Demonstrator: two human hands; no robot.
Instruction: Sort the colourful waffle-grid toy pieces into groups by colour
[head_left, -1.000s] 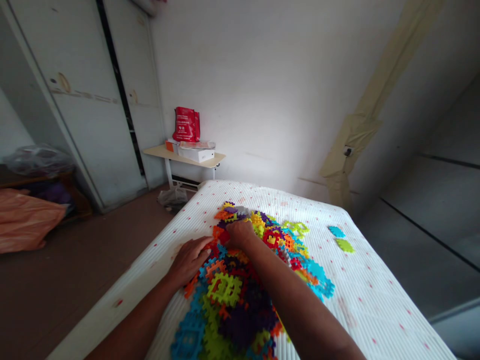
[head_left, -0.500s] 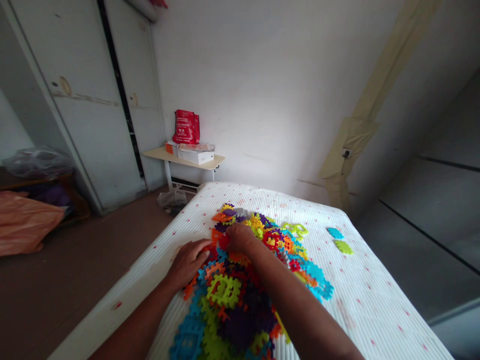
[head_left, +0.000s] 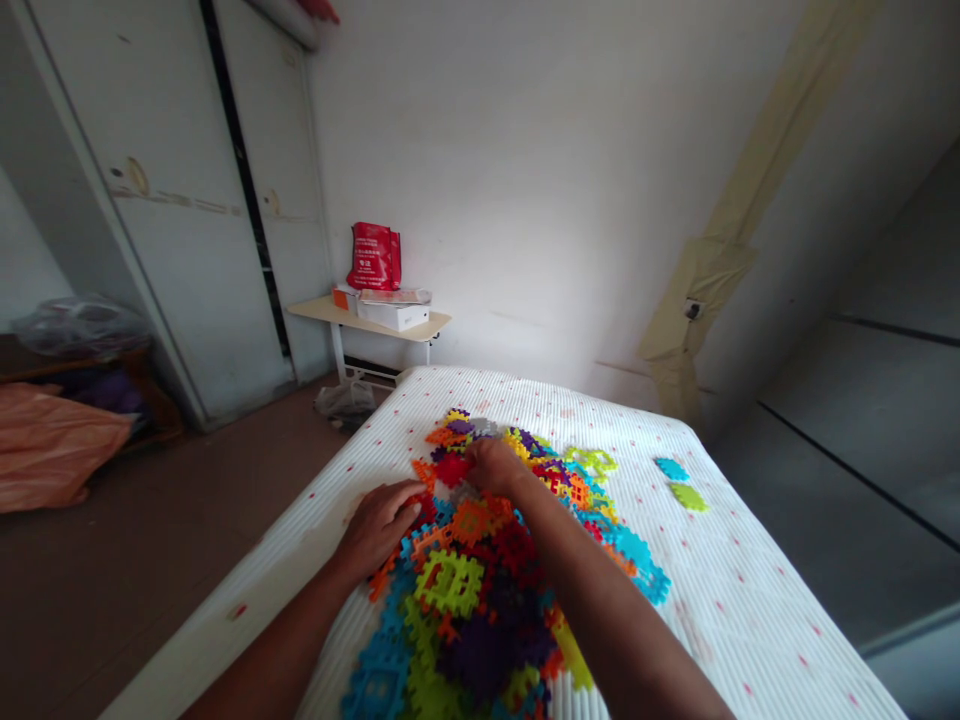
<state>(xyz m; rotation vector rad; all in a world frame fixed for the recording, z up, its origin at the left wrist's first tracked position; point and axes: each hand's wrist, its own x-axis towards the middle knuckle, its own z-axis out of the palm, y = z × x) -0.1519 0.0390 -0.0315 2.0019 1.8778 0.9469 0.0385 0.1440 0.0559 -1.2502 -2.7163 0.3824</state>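
Observation:
A heap of colourful interlocking plastic tiles (head_left: 450, 583) with notched edges spreads over the bed. My right hand (head_left: 493, 464) reaches across to its far part, fingers bent in a pinch on a red tile (head_left: 452, 468); the fingertips are partly hidden. My left hand (head_left: 384, 518) lies at the left edge of the heap, its fingers stretched out and touching the tiles by a dark red piece (head_left: 424, 512). Under my right forearm, part of the heap is covered. An orange tile (head_left: 471, 521) lies between the two hands.
The bed's white ribbed cover (head_left: 735, 590) carries a blue tile (head_left: 671, 468) and a green tile (head_left: 688, 497) apart at the right. Beyond the bed's far left corner stands a small table (head_left: 315, 308) with a red bag (head_left: 373, 256) and a white box (head_left: 394, 316).
My right hand has shifted a little to the right, with the red tile now showing at its fingers. The orange tile between the hands has come into view. My left hand stays put.

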